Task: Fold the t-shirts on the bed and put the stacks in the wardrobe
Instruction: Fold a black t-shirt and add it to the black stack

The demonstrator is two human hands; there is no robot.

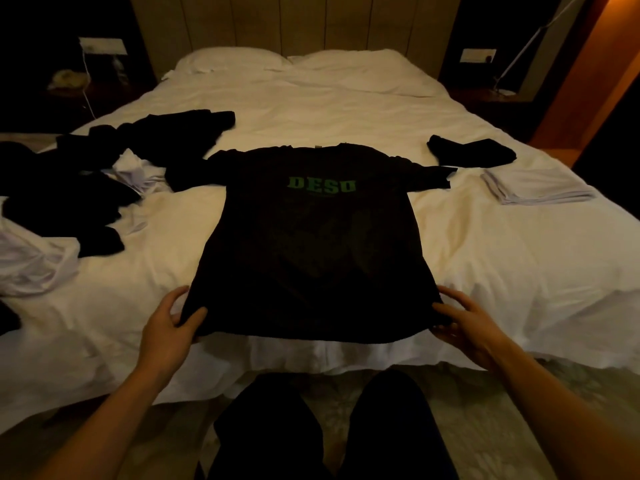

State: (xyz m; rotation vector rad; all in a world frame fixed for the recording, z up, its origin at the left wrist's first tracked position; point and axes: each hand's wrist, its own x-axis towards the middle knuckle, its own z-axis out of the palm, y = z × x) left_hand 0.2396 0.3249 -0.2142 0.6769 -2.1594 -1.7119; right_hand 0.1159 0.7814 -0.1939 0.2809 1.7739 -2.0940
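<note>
Stood at the foot of the bed (346, 109), dark trouser legs (388, 427) nearest the lens. Reached both bare forearms forward. Pinched the lower left corner of the black t-shirt (311, 258) with the left hand (169, 327), thumb on top and fingers curled beneath the hem. Gripped the lower right corner with the right hand (467, 327), fingers spread, thumb seemingly tucked under the cloth, though dim light made that hard to confirm. Lay flat, front up, near the bed's foot, hem toward the camera, collar toward the pillows (235, 60), green lettering (322, 184) across the chest, sleeves spread. Sprawled at the left edge: an unfolded heap of black and white shirts (69, 188). Sat apart on the right side: a folded black stack (472, 152) and, just nearer, a folded white stack (538, 190).
</note>
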